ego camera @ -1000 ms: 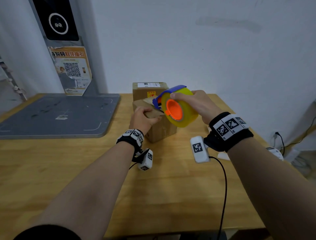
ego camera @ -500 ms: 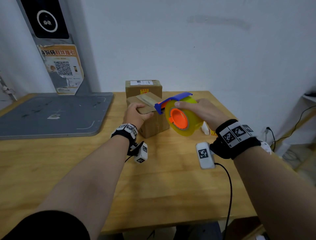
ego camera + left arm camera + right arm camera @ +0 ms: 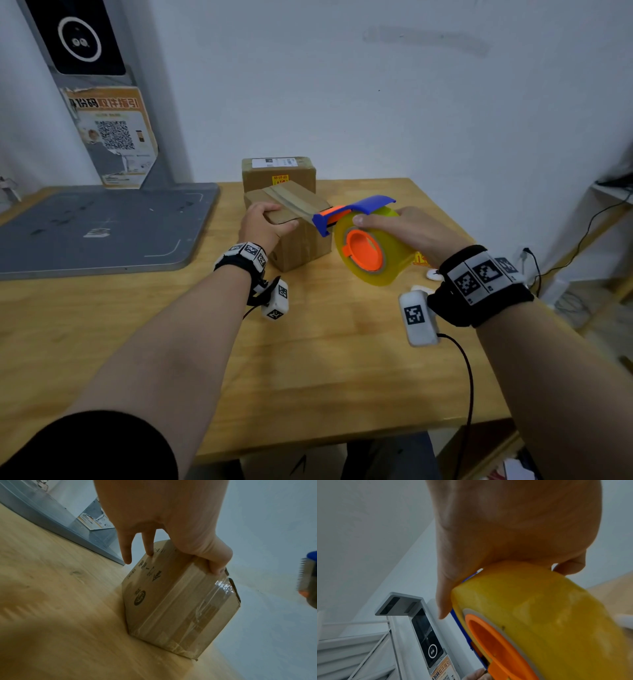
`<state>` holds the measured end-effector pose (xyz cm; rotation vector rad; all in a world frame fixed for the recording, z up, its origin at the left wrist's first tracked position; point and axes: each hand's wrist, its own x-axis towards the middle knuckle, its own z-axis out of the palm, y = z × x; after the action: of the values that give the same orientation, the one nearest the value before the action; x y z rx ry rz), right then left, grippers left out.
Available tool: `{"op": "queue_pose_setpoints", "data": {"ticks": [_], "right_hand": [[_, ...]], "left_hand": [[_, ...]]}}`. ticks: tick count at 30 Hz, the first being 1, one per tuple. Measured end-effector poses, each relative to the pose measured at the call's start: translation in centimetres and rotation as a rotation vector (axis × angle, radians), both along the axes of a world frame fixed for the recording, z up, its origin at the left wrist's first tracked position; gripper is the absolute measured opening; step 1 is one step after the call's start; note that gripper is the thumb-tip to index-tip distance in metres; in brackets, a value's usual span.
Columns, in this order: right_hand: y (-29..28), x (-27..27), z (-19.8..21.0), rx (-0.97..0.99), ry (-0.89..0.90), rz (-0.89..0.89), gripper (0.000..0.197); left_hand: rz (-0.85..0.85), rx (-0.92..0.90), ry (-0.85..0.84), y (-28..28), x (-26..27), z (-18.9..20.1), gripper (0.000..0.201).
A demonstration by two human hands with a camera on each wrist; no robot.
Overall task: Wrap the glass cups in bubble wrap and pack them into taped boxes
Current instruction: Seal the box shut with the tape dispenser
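A small brown cardboard box [image 3: 301, 246] [image 3: 173, 601] sits on the wooden table, a strip of clear tape running across its closed top. My left hand [image 3: 265, 226] [image 3: 171, 536] grips the box's near top corner, thumb over the edge. My right hand [image 3: 404, 228] [image 3: 513, 536] holds a tape dispenser [image 3: 368, 250] [image 3: 539, 622] with a yellow roll, orange hub and blue guard. Its blue cutter end meets the box's right top edge. No glass cups or bubble wrap are in view.
A second taped cardboard box [image 3: 278, 173] with a white label stands just behind the first. A grey scanner base plate [image 3: 85, 233] with an upright post covers the table's left back. Small white items [image 3: 433, 274] lie at the right edge. A wall is behind.
The dispenser has drawn rightward and down off the box top, from above the box to its right edge. My left hand stays on the box corner.
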<state>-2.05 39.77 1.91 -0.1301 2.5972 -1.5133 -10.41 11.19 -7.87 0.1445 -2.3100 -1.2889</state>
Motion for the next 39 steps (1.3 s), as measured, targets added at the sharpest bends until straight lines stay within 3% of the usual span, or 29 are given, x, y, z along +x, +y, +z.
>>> {"op": "queue_pose_setpoints", "data": {"ticks": [10, 20, 25, 27, 32, 36, 39], "right_hand": [[-0.7, 0.0, -2.2, 0.022, -0.029, 0.000, 0.058], [-2.7, -1.6, -5.4, 0.040, -0.133, 0.068, 0.081], [-3.9, -2.2, -6.7, -0.041, -0.160, 0.130, 0.081], [-3.9, -2.0, -6.9, -0.121, -0.172, 0.175, 0.073], [-3.8, -2.2, -7.2, -0.142, -0.158, 0.165, 0.067], [-4.5, -2.3, -6.7, -0.081, -0.196, 0.137, 0.065], [-5.1, -2.2, -6.1, -0.070, -0.209, 0.130, 0.066]], "left_hand": [[-0.011, 0.014, 0.010, 0.1, 0.2, 0.1, 0.056], [-0.111, -0.003, -0.062, -1.2, -0.6, 0.3, 0.068], [-0.113, -0.028, -0.060, -1.4, -1.4, 0.5, 0.071], [-0.131, -0.033, -0.046, -1.3, -1.5, 0.6, 0.071], [-0.270, -0.216, 0.024, -0.5, -1.5, 1.1, 0.043], [-0.304, -0.317, -0.112, 0.8, -0.8, 1.6, 0.049], [-0.305, -0.302, -0.161, 1.3, -0.4, 1.5, 0.022]]}}
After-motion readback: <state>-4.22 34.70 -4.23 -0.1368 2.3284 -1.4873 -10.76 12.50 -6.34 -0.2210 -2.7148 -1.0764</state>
